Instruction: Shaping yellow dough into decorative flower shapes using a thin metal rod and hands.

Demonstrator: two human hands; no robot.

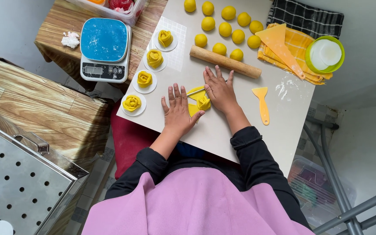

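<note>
Blue kitchen scale (104,48) at left, 4 dough roses (149,67) on white discs, left hand (177,109) flat with fingers spread, yellow dough piece (199,103) on the white board (240,126) between both hands, long axis running toward the rolling pin (225,62), right hand (219,89) flat, fingers spread, yellow scraper (262,103) at right.

Just beyond the grip lies a wooden rolling pin (225,62), with yellow dough balls (225,29) clustered past it. Off to the left, four finished dough roses (155,58) sit on white discs, near a blue-topped kitchen scale (104,48). To the right lie a small yellow scraper (262,103) and a green bowl (325,54).
</note>
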